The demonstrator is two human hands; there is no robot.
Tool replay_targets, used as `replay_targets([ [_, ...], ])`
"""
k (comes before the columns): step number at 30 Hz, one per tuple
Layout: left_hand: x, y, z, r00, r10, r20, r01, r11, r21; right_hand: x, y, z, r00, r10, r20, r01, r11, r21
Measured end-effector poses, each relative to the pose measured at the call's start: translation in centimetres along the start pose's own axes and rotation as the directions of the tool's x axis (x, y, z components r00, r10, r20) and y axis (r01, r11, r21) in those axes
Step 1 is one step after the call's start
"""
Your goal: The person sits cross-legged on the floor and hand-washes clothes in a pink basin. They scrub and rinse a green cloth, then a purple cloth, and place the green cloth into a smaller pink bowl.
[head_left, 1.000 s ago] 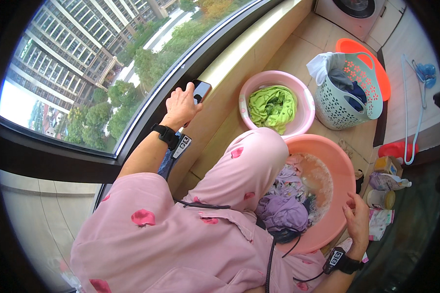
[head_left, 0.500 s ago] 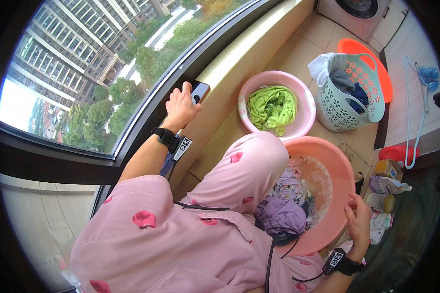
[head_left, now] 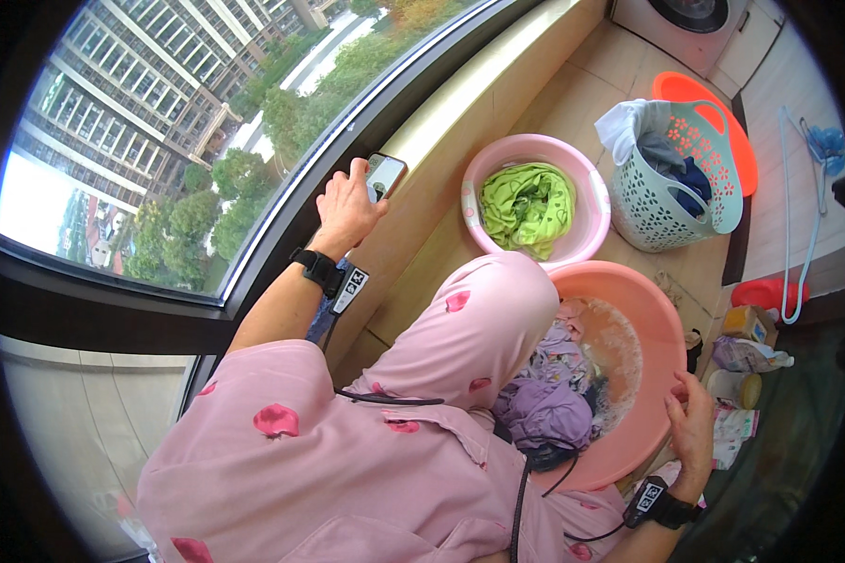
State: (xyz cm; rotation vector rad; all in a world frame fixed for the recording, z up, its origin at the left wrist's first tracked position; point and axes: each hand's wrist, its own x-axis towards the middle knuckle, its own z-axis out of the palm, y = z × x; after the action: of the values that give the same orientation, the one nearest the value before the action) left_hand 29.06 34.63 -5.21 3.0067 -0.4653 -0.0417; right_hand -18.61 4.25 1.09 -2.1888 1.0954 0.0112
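My left hand reaches to the window ledge. Its thumb and fingers are closed about the near end of a phone, whose face looks pale; the underside is hidden. Beyond the right rim of an orange-pink tub is my right hand, its fingers loosely bent and apart, with nothing visible in them. Inside the tub, sudsy water surrounds a purple garment and patterned clothes. My raised knee partly covers the tub's left side. Each wrist wears a black strap with a cabled tag.
Past the tub stand a pink basin with a green garment and a pale blue-green laundry basket of clothes. Bottles and packets line the right side. A hanger hangs there; a washing machine stands at the back.
The phone's face has gone from dark to pale. My left hand stays at the phone and my right hand by the tub. The whole view has shifted very slightly.
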Motion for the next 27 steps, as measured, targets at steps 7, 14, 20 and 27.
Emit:
replay_targets([
  [7, 0.2, -0.1, 0.2, 1.000, 0.007, -0.020, -0.007, 1.000, 0.006, 0.1, 0.5, 0.0, 1.000, -0.017, -0.007, 0.017, 1.000, -0.010],
  [14, 0.4, -0.4, 0.6, 0.999, 0.031, -0.044, -0.030, 0.999, 0.012, 0.2, 1.2, 0.2, 0.999, -0.032, -0.001, 0.032, 0.999, -0.013],
  [20, 0.5, -0.5, 0.8, 0.998, 0.036, -0.051, -0.035, 0.999, 0.011, 0.1, 1.1, 0.1, 0.999, -0.049, 0.008, 0.050, 0.997, -0.061],
  [27, 0.6, -0.3, 1.0, 0.999, 0.016, -0.044, -0.016, 1.000, -0.010, 0.0, 0.8, 0.2, 1.000, -0.002, 0.002, 0.003, 0.999, -0.041],
])
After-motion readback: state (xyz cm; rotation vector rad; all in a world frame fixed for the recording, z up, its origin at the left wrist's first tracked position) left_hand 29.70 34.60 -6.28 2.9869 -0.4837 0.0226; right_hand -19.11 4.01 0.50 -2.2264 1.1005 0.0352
